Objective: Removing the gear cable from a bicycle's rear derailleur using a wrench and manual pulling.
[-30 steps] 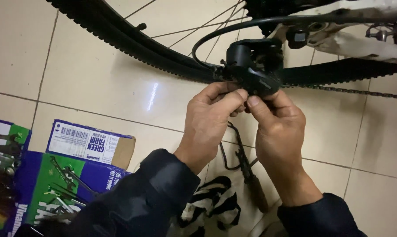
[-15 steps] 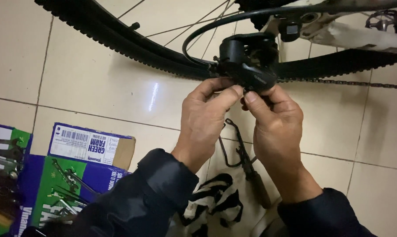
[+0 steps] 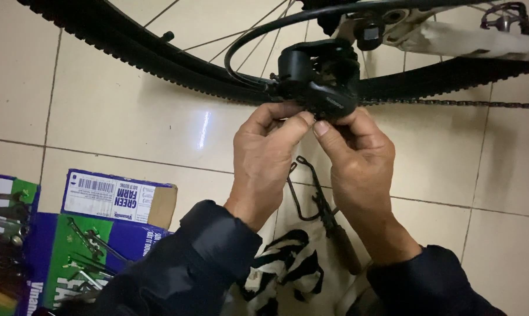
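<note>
Pale tiled floor, glossy, with dark grout lines. A knobby tyre arcs across the top, spokes above it, a chain running right. At lower left sits a cardboard box with metal tools in it; a black-and-white rag and a wire-handled tool lie on the floor between the forearms.

Both hands reach up from dark sleeves, backs to the camera. The left hand and right hand meet fingertip to fingertip, pinching at the lower edge of the derailleur — what lies between the fingertips is too small to tell.

The derailleur is black, blocky, hanging just below the white frame in front of the tyre — a black cable loops into its left side.
</note>
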